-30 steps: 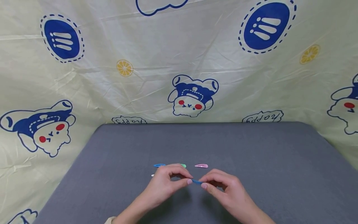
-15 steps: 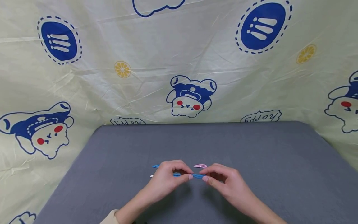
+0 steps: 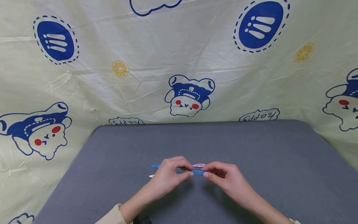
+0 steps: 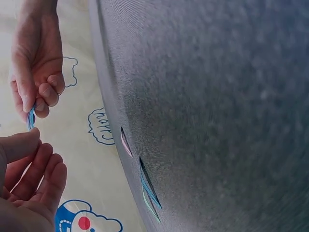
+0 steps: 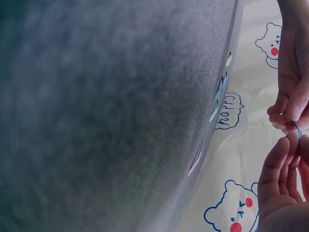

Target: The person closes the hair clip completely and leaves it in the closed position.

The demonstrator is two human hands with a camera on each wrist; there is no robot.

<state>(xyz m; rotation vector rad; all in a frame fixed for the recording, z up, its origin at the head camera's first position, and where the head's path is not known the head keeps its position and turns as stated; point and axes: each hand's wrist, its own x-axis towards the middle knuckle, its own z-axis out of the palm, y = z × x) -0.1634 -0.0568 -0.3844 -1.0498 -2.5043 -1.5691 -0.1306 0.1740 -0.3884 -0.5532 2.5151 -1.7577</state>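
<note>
A blue snap hair clip (image 3: 198, 172) is held up level between both hands above the grey table. My left hand (image 3: 169, 177) pinches its left end between thumb and forefinger. The right hand (image 3: 230, 183) grips the other end the same way. Behind the hands, a pink clip (image 3: 199, 165) lies on the cloth, with another blue clip (image 3: 155, 166) farther left. A white clip (image 3: 151, 176) peeks out beside the left hand. From the left wrist, a green clip (image 4: 151, 207) shows close to a blue one; in the head view the left hand hides it.
The grey cloth-covered table (image 3: 251, 149) spreads around the hands. Its back edge meets a pale printed curtain (image 3: 151, 90) with cartoon bears and orange slices. Something black (image 3: 144, 220) shows beneath the left sleeve (image 3: 114, 215).
Both hands have moved a little away from the body, carrying the blue hair clip, and its flat side now shows more. The left hand has come over the green clip in the head view.
</note>
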